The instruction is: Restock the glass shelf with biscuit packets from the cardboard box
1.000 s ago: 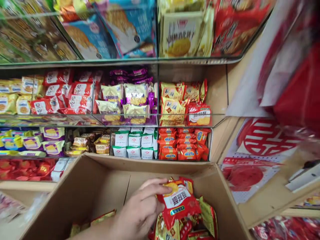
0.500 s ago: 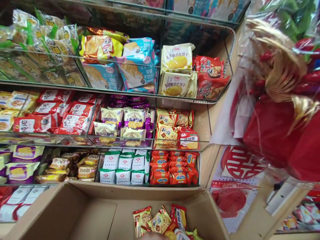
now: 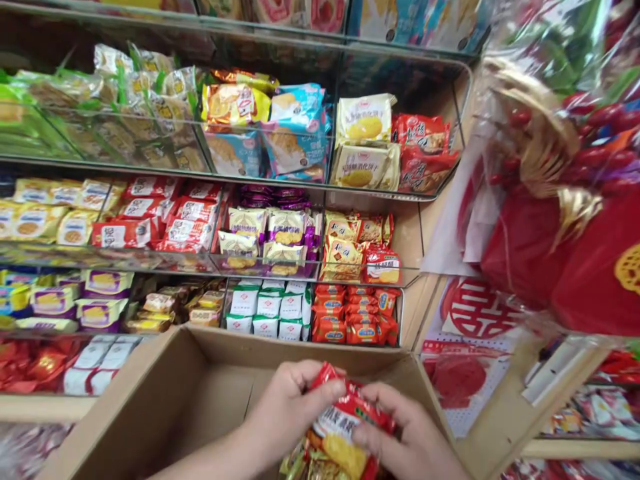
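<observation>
Both hands are over an open cardboard box (image 3: 150, 393) at the bottom of the head view. My left hand (image 3: 295, 407) pinches the upper left part of a red snack packet (image 3: 340, 427) with a cookie picture. On its right side my right hand (image 3: 400, 427) grips the same packet, thumb on its front. Beneath the packet, gold and red wrapped packets (image 3: 300, 463) show in part inside the box; my hands hide the rest.
Behind the box rise shelves with clear fronts (image 3: 270, 270), stocked with white-green packets (image 3: 269, 303), orange-red packets (image 3: 329, 313) and other snacks. Red bagged decorations (image 3: 540, 247) hang at the right, above a red paper ornament (image 3: 480, 307).
Both my hands have come up into view, now holding a red packet above the box. The camera view has shifted, so shelves at the left sit further right.
</observation>
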### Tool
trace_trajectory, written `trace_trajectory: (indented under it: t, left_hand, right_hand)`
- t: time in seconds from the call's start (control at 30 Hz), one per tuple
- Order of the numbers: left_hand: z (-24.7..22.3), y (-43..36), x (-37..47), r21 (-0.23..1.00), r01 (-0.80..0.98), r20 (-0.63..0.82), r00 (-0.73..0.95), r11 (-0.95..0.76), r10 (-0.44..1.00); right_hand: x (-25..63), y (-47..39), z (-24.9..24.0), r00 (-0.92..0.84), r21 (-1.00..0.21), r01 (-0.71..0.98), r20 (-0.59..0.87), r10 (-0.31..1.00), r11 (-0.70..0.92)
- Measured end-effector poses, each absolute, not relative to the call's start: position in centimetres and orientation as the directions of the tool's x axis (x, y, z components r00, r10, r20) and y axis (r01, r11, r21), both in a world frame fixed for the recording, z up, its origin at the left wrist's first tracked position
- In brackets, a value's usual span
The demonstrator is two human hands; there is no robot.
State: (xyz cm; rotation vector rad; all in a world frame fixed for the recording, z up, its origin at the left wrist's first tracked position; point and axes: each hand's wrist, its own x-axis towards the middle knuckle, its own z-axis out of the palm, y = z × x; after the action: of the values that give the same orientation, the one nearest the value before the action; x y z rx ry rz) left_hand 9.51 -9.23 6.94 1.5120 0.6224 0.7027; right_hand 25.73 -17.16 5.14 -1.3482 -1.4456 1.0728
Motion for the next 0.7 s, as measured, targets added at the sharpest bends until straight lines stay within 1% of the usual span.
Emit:
trace_trajectory:
  t: [0.07,0.13,0.23,0.3,0.37,0.4,0.43,0.47,0.5,0.53,0.57,0.6,0.63,0.7]
  left_hand:
    - [7.2,-9.5,9.9,0.987,-0.127,-0.001,0.624,0.102,0.782]
    - [7.2,-9.6,10.0,0.958,-0.193,-0.051,0.62,0.214,0.783]
    - [7.0,-9.7,9.8,0.935,-0.252,-0.047,0.609,0.249,0.792]
    - [6.8,-9.5,9.5,0.942,-0.279,0.005,0.573,0.189,0.82]
    - [6.6,-9.2,9.1,0.958,-0.271,0.063,0.528,0.098,0.847]
    - [6.4,-9.0,9.0,0.965,-0.255,0.086,0.51,0.055,0.856]
    - [6.2,-8.8,8.9,0.971,-0.236,0.103,0.504,0.022,0.858]
    - [5.9,-8.7,8.8,0.975,-0.221,0.119,0.51,-0.004,0.852]
    - [5.5,-8.6,8.7,0.976,-0.216,0.14,0.525,-0.027,0.84]
    - [5.1,-8.5,8.7,0.975,-0.219,0.164,0.547,-0.05,0.821]
    - [4.6,-8.4,8.7,0.973,-0.222,0.187,0.579,-0.067,0.794]
    - [4.1,-8.4,8.7,0.972,-0.222,0.203,0.612,-0.08,0.765]
    - [3.6,-8.4,8.7,0.971,-0.221,0.213,0.636,-0.089,0.742]
    - [2.5,-8.3,8.8,0.974,-0.208,0.207,0.664,-0.088,0.719]
  right_hand:
    - [25.4,-16.7,5.7,-0.016,-0.982,0.182,0.048,0.999,0.05]
    - [25.0,-16.4,5.9,0.013,-0.991,0.124,0.052,0.999,0.05]
    - [24.7,-16.3,6.0,0.037,-0.996,0.071,0.051,0.998,0.048]
    - [25.4,-16.3,6.9,0.091,-0.984,0.15,0.106,0.99,0.091]
    - [26.8,-16.0,9.0,0.232,-0.923,0.339,0.267,0.935,0.179]
    - [27.7,-15.7,10.4,0.322,-0.859,0.467,0.386,0.864,0.21]
    - [28.7,-15.1,12.1,0.39,-0.768,0.604,0.518,0.761,0.213]
    - [29.7,-14.3,13.8,0.41,-0.653,0.735,0.642,0.648,0.182]
    - [30.7,-13.3,15.4,0.38,-0.522,0.844,0.741,0.554,0.12]
    - [31.5,-12.0,17.0,0.314,-0.385,0.922,0.804,0.506,0.04]
    - [32.2,-10.6,18.3,0.242,-0.257,0.966,0.822,0.516,-0.044]
    - [32.7,-9.0,19.4,0.194,-0.153,0.981,0.801,0.566,-0.121]
    - [33.1,-7.5,20.2,0.186,-0.084,0.979,0.756,0.628,-0.188]
    - [33.6,-4.4,21.1,0.226,-0.028,0.96,0.664,0.712,-0.279]
